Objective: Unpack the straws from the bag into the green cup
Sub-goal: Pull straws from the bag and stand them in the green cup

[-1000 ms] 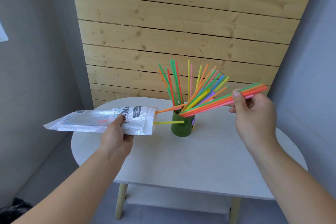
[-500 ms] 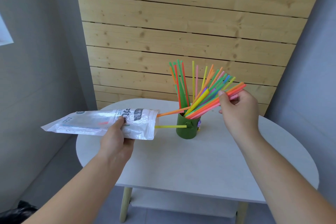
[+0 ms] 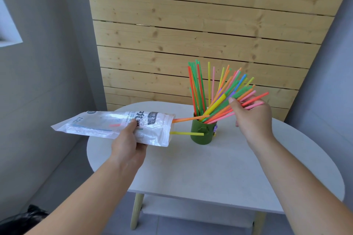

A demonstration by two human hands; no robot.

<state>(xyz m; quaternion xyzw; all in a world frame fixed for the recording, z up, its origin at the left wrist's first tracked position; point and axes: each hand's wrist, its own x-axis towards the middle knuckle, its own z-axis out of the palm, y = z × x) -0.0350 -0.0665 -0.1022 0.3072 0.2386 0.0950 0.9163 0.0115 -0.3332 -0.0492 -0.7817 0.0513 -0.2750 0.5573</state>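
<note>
straws (image 3: 215,104) in the green cup (image 3: 200,135) lean toward 2 o'clock. right hand (image 3: 254,118) touches them with loose, spread fingers; left hand (image 3: 128,143) grips the bag (image 3: 107,124).

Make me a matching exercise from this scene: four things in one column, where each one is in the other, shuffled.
1 bag
2 green cup
3 level yellow straw
4 right hand

A stands on the table
B touches the leaning straws
C held by the left hand
D pokes out of the bag's mouth

Pairs: 1-C, 2-A, 3-D, 4-B.
</note>
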